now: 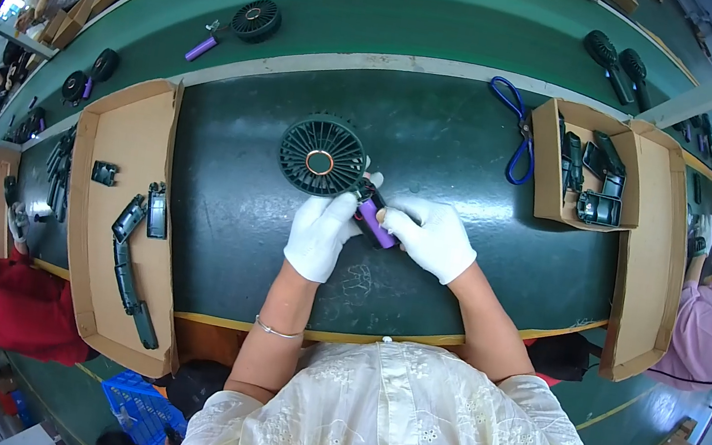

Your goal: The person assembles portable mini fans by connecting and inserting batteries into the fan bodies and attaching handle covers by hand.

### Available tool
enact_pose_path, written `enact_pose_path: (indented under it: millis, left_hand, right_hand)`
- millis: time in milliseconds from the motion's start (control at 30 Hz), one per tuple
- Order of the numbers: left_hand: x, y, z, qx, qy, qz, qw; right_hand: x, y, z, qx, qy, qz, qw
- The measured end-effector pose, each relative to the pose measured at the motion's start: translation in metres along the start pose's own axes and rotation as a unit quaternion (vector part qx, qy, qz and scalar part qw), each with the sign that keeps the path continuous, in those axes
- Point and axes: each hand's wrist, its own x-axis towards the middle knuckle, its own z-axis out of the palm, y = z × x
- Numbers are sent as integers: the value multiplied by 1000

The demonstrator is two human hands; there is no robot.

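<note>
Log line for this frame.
left hand: holding fan | right hand: on purple cylinder | right-side small cardboard box: dark parts inside

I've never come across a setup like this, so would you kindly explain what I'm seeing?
There's no machine: a head-worn fisheye camera looks down, bending straight edges. The person's white-gloved left hand holds a round dark fan head; the right hand holds the purple cylinder below it. On the green workbench lies a blue looped tool, perhaps scissors. The left cardboard tray and small right-hand cardboard box contain dark plastic parts.
</note>
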Motion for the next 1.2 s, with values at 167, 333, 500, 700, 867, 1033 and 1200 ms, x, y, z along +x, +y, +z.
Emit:
enact_pose_path:
  millis: [167,333,500,700,867,1033,1200]
  left_hand:
    - [2,-7,-9,80,-62,-1,995]
    - [-2,-10,-14,210,-9,-57,976]
    - [-3,-16,-16,254,2,-18,967]
    - [0,-6,5,399,68,-41,914]
    - [7,-11,8,159,113,27,980]
    - [9,-6,20,-15,127,5,992]
    - [2,-7,5,81,115,0,990]
  right_hand:
    - [3,-9,-21,188,-43,169,966]
    - [4,-7,-22,264,-68,219,937]
    - [1,-12,-12,189,-70,205,958]
    - [0,8,19,-243,89,-30,965]
    - [-14,-14,13,-64,93,-86,990]
    - [-19,-2,35,-244,92,-174,949]
    - [-20,-9,41,-156,109,-96,977]
